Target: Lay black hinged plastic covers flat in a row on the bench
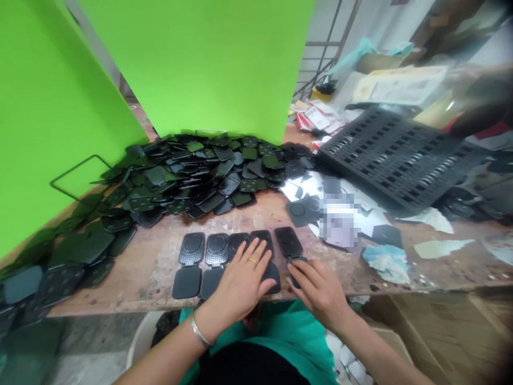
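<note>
A row of several black hinged two-panel pieces (187, 282) lies unfolded along the front of the wooden table. Some upper panels show a ringed, gridded face, while the lower panels look smooth. My left hand (242, 270) rests flat over the middle of the row with fingers extended, covering parts of the pieces beneath. At the row's right end, my right hand (320, 289) has its thumb and fingers on the lower panel of another black hinged piece (288, 241), gripping it near the hinge. That piece's upper panel lies toward the back, slightly tilted.
A large heap of black plates (192, 176) spreads across the back and left of the table (152, 267), against green panels (224, 59). A black slotted rack (401, 155) stands at the right. Crumpled blue-white tissue (387, 263) and paper scraps lie near it. Cardboard boxes (452, 331) are below.
</note>
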Tool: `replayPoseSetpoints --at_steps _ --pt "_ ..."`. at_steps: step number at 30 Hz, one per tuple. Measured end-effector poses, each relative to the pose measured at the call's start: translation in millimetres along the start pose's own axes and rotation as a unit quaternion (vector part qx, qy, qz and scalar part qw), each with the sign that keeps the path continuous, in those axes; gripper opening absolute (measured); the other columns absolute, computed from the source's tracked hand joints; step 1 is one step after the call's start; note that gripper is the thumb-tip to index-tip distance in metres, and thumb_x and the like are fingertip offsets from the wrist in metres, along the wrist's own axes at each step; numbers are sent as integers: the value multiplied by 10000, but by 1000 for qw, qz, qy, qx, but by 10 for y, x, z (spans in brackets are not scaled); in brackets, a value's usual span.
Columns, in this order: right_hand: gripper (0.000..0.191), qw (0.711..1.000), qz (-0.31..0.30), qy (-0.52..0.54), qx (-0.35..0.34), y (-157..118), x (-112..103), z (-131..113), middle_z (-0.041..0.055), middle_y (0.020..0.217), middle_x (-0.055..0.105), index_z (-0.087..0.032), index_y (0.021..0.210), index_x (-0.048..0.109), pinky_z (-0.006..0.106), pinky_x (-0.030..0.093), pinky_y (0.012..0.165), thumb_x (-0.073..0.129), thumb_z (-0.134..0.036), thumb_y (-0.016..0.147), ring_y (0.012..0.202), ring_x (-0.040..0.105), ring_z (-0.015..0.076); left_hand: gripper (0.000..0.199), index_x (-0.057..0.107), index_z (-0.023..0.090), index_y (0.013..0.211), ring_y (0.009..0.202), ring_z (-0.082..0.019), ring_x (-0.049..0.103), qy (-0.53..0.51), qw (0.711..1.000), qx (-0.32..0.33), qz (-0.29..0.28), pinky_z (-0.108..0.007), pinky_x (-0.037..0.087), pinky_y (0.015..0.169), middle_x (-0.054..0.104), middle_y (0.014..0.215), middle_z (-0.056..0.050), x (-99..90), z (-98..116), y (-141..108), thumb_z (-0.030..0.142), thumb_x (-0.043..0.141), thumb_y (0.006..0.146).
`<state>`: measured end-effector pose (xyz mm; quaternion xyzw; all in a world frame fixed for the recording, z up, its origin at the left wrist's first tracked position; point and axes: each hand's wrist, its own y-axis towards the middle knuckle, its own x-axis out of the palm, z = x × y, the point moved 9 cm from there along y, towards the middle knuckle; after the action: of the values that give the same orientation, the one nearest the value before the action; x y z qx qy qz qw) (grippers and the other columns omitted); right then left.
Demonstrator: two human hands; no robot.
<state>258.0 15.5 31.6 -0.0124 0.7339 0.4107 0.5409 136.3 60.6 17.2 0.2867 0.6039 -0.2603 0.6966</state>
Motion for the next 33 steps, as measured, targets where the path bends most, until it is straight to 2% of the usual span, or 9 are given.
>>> replayPoseSetpoints --at_steps 3,5,7,10,13,16,27,30,33 --pt "355 998 3 61 23 10 21 22 168 1088 707 -125 1192 650 478 541 830 660 -318 895 990 622 302 552 474 110 1419 1435 -326 352 0 1000 -8 -7 -550 363 1158 421 1518 -169 63 20 47 430 523 972" --pt "390 995 1 88 50 41 71 136 170 1201 678 -142 1303 593 492 529 947 601 -259 930 1159 593 306 566 465 106 1425 1428 -328 365 7 1000 -9 -5 -552 366 1156 422 1516 -174 80 15 51 419 551 960" --pt "458 992 -24 96 82 74 186 286 168 1358 600 -158 1416 500 496 492 1043 522 -198 960 1318 505 294 567 467 110 1423 1423 -326 375 11 1000 -7 0 -552 364 1158 431 1511 -170 85 13 52 411 567 953" --pt "549 985 -87 97 109 100 404 433 171 1514 448 -161 1512 376 529 427 1119 481 -250 980 1428 385 293 575 468 112 1419 1417 -322 386 13 1000 -7 1 -542 362 1162 440 1504 -174 97 14 55 398 600 938" --pt "566 980 -139 100 96 98 535 411 180 1523 431 -136 1513 380 541 402 1136 478 -286 977 1437 369 301 601 451 103 1427 1412 -319 398 11 1000 -6 -5 -539 361 1163 427 1510 -186 117 18 54 380 626 923" --pt "553 978 -162 101 82 82 531 332 180 1525 425 -123 1495 412 533 405 1137 481 -289 973 1443 357 304 588 445 101 1429 1407 -320 406 0 1000 -1 -2 -541 369 1157 415 1514 -197 116 21 52 378 603 935" --pt "605 983 -133 105 69 16 523 308 160 1526 435 -169 1533 338 560 399 1137 511 -287 966 1440 364 304 620 429 109 1430 1435 -324 357 -44 999 -18 -15 -547 337 1177 404 1526 -195 118 22 40 368 645 910" --pt "637 983 -124 117 73 -5 514 318 149 1530 431 -207 1557 278 574 419 1116 512 -302 971 1435 373 307 664 380 145 1465 1458 -313 312 -77 997 -27 -16 -528 353 1175 349 1563 -180 41 -98 25 359 660 901" --pt "670 978 -125 138 98 -35 479 345 130 1566 377 -239 1573 214 574 417 1119 507 -312 975 1461 322 305 588 368 191 1471 1455 -286 327 -104 992 -55 46 -512 364 1173 369 1558 -154 -230 -453 5 305 593 940"
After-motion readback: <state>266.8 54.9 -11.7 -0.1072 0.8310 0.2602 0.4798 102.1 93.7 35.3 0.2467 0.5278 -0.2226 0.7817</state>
